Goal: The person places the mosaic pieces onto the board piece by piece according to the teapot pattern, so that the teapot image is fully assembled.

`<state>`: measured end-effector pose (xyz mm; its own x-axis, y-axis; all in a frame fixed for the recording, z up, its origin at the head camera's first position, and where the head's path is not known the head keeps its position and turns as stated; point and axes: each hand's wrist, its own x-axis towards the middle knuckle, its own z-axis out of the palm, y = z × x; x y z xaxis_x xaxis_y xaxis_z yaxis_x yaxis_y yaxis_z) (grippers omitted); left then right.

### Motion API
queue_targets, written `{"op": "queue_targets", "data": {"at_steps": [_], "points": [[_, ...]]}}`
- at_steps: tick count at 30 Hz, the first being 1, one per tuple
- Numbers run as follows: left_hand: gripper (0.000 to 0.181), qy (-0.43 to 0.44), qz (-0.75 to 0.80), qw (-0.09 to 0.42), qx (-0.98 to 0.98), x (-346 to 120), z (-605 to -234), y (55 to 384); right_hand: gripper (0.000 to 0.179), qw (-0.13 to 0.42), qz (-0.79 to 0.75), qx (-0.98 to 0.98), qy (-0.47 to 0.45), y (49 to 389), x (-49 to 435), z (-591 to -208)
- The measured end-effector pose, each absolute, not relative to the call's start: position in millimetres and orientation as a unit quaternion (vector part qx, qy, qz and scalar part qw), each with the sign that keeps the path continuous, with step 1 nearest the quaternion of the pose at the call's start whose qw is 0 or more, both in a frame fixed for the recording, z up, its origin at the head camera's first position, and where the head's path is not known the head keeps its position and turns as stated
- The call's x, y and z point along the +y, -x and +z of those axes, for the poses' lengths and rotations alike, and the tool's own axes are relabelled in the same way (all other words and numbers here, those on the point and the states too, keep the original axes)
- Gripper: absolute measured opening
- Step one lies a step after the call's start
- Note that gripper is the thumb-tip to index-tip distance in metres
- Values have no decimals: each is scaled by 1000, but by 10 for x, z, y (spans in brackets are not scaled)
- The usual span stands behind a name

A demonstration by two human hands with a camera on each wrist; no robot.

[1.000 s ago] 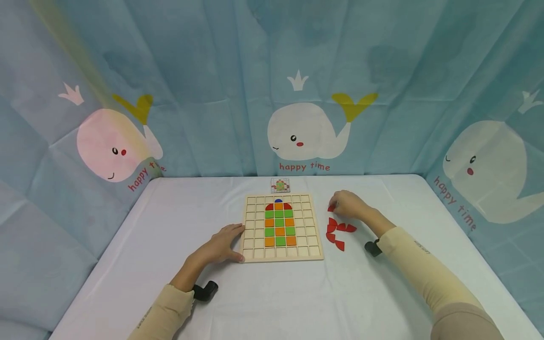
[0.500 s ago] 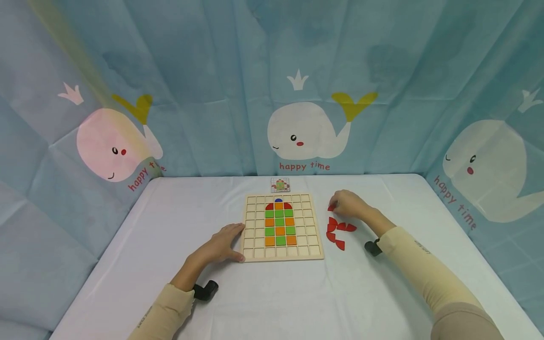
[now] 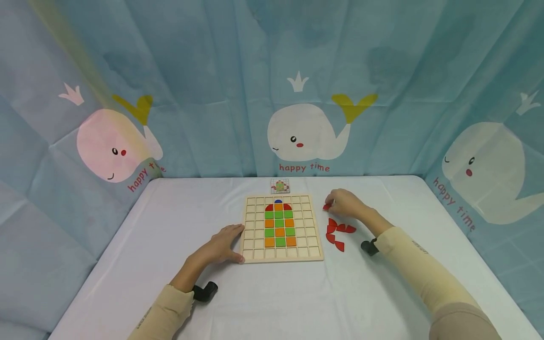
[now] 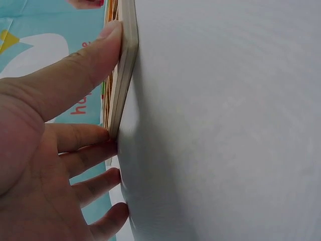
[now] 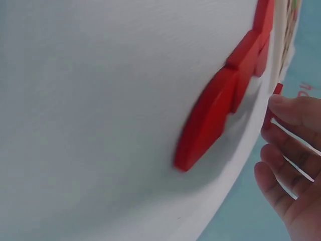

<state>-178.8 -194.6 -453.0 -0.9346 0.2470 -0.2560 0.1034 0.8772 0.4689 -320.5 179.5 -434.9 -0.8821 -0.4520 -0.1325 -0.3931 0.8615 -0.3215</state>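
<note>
A square wooden grid board (image 3: 306,231) lies mid-table with colored tiles set in its cells. Orange and green squares (image 3: 279,223) form a block, topped by red quarter-circle tiles (image 3: 269,208) and a blue piece (image 3: 278,201). My left hand (image 3: 222,244) rests against the board's left edge, thumb at its near corner and fingers fairly straight (image 4: 75,145). Right of the board, my right hand (image 3: 346,203) pinches a red quarter-circle tile (image 5: 271,108) between thumb and fingers. Several more red quarter-circle tiles (image 3: 330,238) lie loose just in front of that hand.
A small pattern card (image 3: 280,186) lies beyond the board's far edge. White cloth (image 3: 280,302) covers the table. Blue curtains (image 3: 204,137) printed with whales stand around its back and sides. Black wrist devices (image 3: 206,292) are worn under both forearms.
My right hand has shifted slightly left toward the board, carrying the pinched red quarter-circle tile. The left hand and the board have stayed in place.
</note>
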Motion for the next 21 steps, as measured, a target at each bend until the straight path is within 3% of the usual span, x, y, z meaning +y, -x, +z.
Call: {"op": "queue_targets", "data": {"at_steps": [7, 21], "points": [[101, -91, 238, 154, 955, -1958, -4529, 1789, 22, 79, -147, 949, 268, 3188, 1631, -4254], [101, -86, 237, 158, 955, -1968, -4567, 1798, 22, 83, -142, 943, 288, 3180, 1246, -4169]]}}
